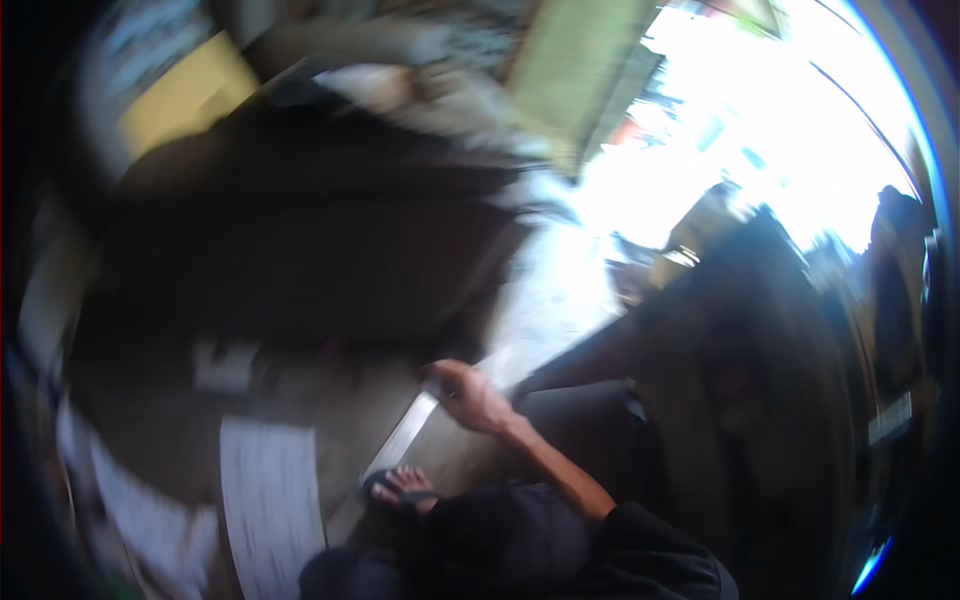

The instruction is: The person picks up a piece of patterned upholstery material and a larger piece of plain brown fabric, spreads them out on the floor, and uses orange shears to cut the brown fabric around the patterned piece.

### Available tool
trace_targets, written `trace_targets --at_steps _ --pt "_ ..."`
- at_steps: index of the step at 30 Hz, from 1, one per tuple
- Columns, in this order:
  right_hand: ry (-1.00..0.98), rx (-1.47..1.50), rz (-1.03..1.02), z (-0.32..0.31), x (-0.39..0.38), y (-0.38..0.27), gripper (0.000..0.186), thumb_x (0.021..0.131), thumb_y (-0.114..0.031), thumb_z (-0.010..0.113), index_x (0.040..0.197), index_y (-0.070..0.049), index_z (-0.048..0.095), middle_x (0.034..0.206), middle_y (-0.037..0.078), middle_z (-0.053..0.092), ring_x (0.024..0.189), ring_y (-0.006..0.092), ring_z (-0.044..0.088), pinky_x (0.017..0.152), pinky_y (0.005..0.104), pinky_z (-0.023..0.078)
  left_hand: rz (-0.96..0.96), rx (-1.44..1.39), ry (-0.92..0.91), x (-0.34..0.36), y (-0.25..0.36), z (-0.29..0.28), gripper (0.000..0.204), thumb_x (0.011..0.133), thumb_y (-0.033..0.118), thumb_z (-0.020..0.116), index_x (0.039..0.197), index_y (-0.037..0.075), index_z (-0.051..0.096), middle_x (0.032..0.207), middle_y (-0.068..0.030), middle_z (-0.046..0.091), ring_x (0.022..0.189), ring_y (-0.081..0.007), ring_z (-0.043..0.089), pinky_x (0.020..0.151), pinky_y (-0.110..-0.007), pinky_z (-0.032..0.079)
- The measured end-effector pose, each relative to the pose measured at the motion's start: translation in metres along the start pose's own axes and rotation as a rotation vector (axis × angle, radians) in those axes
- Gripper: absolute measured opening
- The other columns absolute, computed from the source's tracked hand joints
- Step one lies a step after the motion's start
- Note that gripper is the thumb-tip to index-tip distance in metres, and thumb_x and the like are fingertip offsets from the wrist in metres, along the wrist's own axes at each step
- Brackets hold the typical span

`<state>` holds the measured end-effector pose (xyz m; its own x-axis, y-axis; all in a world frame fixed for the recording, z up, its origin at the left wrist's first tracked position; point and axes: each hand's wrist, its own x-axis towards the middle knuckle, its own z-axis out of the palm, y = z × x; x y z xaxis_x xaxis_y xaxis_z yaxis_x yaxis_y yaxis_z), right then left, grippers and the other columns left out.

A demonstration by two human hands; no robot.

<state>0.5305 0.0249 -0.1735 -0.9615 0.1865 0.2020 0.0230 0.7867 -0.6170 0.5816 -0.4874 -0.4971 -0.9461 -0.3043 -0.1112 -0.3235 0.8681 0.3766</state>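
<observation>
And here the right hand (470,395) is caught near the middle of the view, curled into a fist, its forearm brought in from the lower right out of a dark sleeve (645,550). By that fist, as far as the blur lets it be seen, the upper end of a flat pale strip (402,435) is gripped, with hardly any opening left between the fingers. The strip is slanted down and to the left, its lower end brought close beside a foot (403,482) in a dark sandal (378,488); whether the two are touching cannot be told. How the left hand is set cannot be told either, as it is kept out of view.

Over to the left, a white sheet with faint lines (268,500) is spread out, flanked by crumpled white material (140,505), with a small whitish item (225,366) placed above it. Beyond, much of the scene is filled by a large dark piece of furniture (300,260), its details smeared. At the top, a yellowish-green panel (575,75) is seen tilted next to a glaring bright opening (760,130), and a slanted dark surface (690,310) is shown below that glare.
</observation>
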Motion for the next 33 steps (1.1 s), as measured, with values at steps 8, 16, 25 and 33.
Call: trace_targets --at_steps 8,16,25,33 --pt "0.564 -0.405 -0.001 -0.194 -0.120 -0.160 0.013 0.086 -0.007 0.065 0.100 -0.006 0.065 0.085 0.011 0.066 0.072 0.0301 0.066 0.064 0.0377 0.053 0.713 -0.275 -0.380 0.055 0.249 -0.007 0.024 0.093 0.020 0.047 0.093 0.005 0.066 0.100 -0.0143 0.067 0.095 -0.0301 0.065 0.080 -0.045 0.049" --pt "1.058 -1.308 0.644 -0.358 -0.226 -0.240 0.023 0.091 -0.024 0.059 0.101 -0.007 0.070 0.094 0.019 0.069 0.091 0.0324 0.068 0.080 0.0415 0.053 0.986 -0.371 -0.690 0.003 0.338 -0.022 0.024 0.092 0.021 0.048 0.097 0.006 0.066 0.102 -0.0141 0.067 0.097 -0.0303 0.064 0.082 -0.045 0.048" --pt "0.201 -1.305 1.605 -0.551 -0.354 -0.131 0.021 0.088 -0.025 0.059 0.090 -0.006 0.069 0.091 0.012 0.070 0.087 0.0239 0.068 0.072 0.0309 0.053 0.979 -0.339 -0.752 -0.028 0.353 -0.013 0.024 0.092 0.021 0.049 0.101 0.006 0.065 0.105 -0.0140 0.066 0.098 -0.0305 0.064 0.084 -0.044 0.048" --pt "0.398 -1.103 1.751 -0.562 -0.443 -0.086 0.030 0.091 -0.032 0.058 0.098 -0.004 0.068 0.102 0.012 0.069 0.098 0.0222 0.065 0.082 0.0315 0.049 0.898 -0.317 -0.831 -0.075 0.348 0.005 0.025 0.092 0.022 0.049 0.105 0.007 0.064 0.107 -0.0138 0.066 0.100 -0.0307 0.063 0.086 -0.044 0.048"
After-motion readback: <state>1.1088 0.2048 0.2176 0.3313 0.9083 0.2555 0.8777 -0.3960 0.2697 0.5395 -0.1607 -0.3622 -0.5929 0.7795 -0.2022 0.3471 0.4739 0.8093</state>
